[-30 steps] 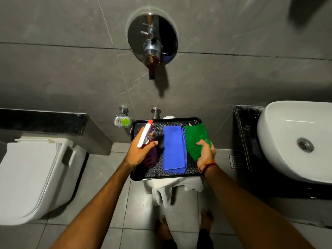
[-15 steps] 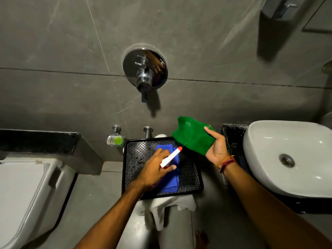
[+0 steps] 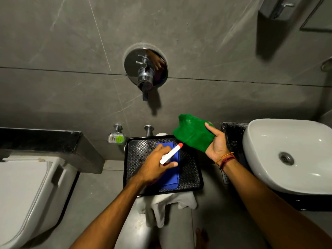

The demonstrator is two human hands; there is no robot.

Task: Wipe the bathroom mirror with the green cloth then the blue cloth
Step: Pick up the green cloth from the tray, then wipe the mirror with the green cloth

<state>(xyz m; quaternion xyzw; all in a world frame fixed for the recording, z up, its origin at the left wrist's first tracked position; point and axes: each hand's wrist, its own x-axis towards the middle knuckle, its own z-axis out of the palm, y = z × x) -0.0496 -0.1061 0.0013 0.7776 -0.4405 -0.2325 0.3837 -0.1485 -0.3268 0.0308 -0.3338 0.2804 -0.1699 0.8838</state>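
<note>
My right hand [image 3: 216, 144] holds the green cloth [image 3: 193, 132] up in the air, above the right back corner of the black tray [image 3: 190, 178]. My left hand [image 3: 155, 165] grips a spray bottle [image 3: 171, 153] with a white and red nozzle, which points at the green cloth. The blue cloth [image 3: 170, 178] lies folded on the tray, partly hidden under my left hand. A corner of the mirror [image 3: 318, 17] shows at the top right edge.
A white basin [image 3: 287, 155] stands on a dark counter at the right. A white toilet [image 3: 27, 194] is at the left under a black ledge. A chrome tap fitting [image 3: 145, 68] is on the grey wall. The tray rests on a white-draped stool [image 3: 172, 203].
My right hand lifted the green cloth off the tray and up to the right. My left hand raised the spray bottle and turned its nozzle toward the cloth. The camera tilted upward.
</note>
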